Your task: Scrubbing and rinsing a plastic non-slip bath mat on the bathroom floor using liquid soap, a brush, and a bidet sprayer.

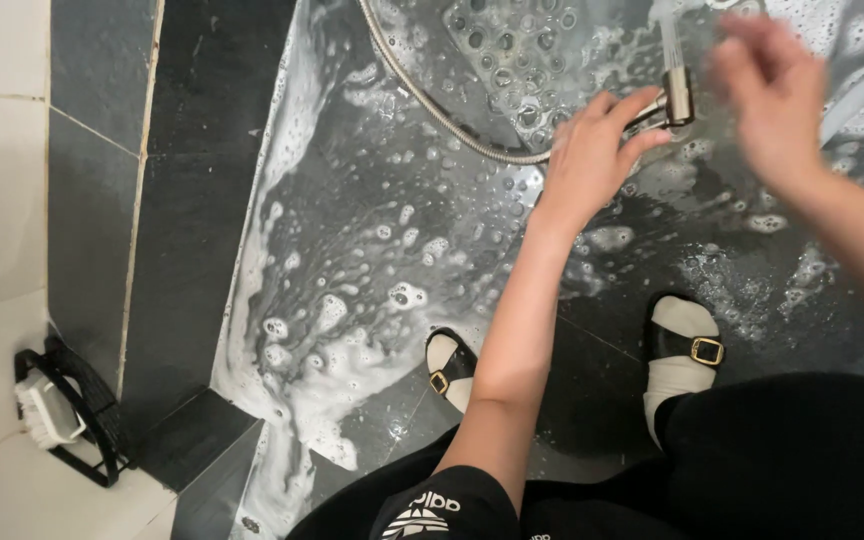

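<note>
The left hand (592, 150) gripped the metal sprayer (674, 100), its hose (422, 95) trailing away behind, while the right hand (772, 95) hovered open just beyond.

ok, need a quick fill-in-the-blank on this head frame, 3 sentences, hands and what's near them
1. The left hand grips a metal spray head fed by a flexible ____ hose.
2. The right hand is held above the wet, ____ covered floor, holding nothing.
3. Near the white wall at lower left, a scrub brush sits in a ____ wire rack.

Missing words: metal; foam; black
</note>
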